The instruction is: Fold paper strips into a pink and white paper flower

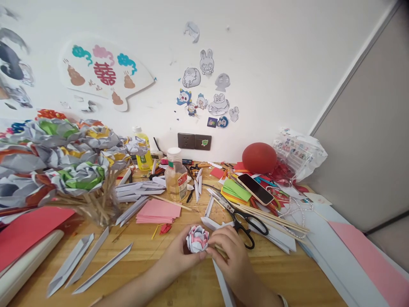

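Observation:
Low over the front middle of the wooden table, my left hand [179, 255] is closed round a small folded paper flower [197, 239], white with pink layers. Thumb and fingers of my right hand [230, 256] pinch together at the flower's right edge; their tips partly cover what they grip there. Beneath my right hand runs a folded white paper strip [223, 281]. Black-handled scissors [244, 224] lie just behind that hand. Behind the flower rest a stack of pink paper squares [158, 212] and a small red scrap [165, 229].
Finished paper flowers [79, 175] on sticks crowd the left. A glue jar [176, 179] and yellow bottle [143, 149] stand behind. Folded strips [104, 267] lie at left front. To the right are a phone [255, 189], green paper [236, 189], sticks [271, 217] and a red balloon [259, 157].

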### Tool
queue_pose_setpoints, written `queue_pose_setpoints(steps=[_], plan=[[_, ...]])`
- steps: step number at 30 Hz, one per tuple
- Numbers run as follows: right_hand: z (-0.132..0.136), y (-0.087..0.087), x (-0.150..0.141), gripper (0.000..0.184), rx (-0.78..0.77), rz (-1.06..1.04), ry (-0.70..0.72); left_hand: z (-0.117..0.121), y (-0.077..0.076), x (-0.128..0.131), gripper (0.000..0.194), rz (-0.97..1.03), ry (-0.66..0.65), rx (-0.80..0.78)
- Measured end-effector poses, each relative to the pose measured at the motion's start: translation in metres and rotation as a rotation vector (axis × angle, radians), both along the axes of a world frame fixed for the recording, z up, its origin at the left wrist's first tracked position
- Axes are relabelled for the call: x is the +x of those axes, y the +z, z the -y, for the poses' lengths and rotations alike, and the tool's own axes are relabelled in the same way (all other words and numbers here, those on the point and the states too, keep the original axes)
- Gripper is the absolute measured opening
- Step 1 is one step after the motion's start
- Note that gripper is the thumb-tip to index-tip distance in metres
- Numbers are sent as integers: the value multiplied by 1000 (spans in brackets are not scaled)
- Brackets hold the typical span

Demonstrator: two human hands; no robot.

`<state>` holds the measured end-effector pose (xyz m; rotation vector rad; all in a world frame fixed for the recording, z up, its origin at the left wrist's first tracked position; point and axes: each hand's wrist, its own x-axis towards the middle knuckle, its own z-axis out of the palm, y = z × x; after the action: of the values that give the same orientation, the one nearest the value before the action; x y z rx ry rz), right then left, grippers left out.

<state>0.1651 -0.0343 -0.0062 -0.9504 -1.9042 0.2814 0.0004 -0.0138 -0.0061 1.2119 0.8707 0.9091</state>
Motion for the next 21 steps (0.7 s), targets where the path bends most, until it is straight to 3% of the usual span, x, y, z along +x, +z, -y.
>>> queue_pose_setpoints(steps=[4, 9, 21], plan=[[-1, -3, 0, 6, -31, -58, 2, -1, -8, -1, 67, 70, 5, 14], [-2, -5, -1, 7, -98, -164, 15, -1, -16, -2, 67, 81, 8, 49], [-4, -5, -2, 16, -263, -216, 0, -1, -14, 0, 59, 72, 28, 50]])
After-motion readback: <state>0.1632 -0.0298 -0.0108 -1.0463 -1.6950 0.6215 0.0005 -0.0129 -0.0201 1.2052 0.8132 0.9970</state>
